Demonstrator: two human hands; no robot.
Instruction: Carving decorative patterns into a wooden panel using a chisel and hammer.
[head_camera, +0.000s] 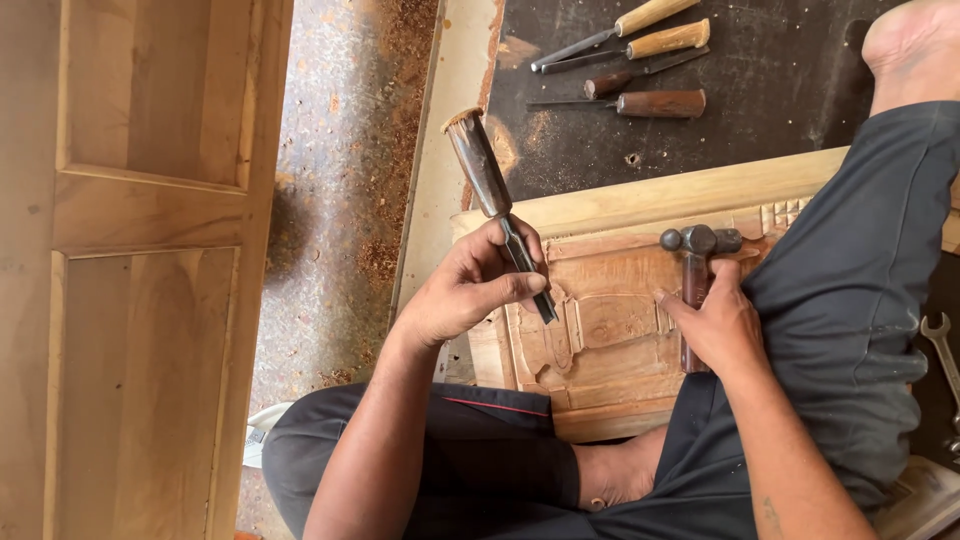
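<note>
Sitting on the floor with legs crossed, a person works on a carved wooden panel (610, 340) that rests at the near edge of a dark board (780, 60). Far to the left stands a plain wooden door (140, 270), and next to it the floor (340, 200) is covered in sawdust.

The left hand (470, 290) is closed around a chisel (500, 215). Its dark handle points up and away, and its metal tip touches the left side of the carving. The right hand (715, 325) is wrapped around the handle of a hammer (697, 275). The hammer head lies flat on the panel, just under the top rail, so it is resting and not lifted.

At the far edge of the dark board lie four more chisels (630, 60) in a row, well apart from the hands. A spanner (945, 350) peeks out at the right edge, beside the person's dark trouser leg.

It looks like the step is lining up the chisel tip on the cut. I think the next move needs the chisel held steady and the hammer raised, then tapped on the handle's top end without slipping.
</note>
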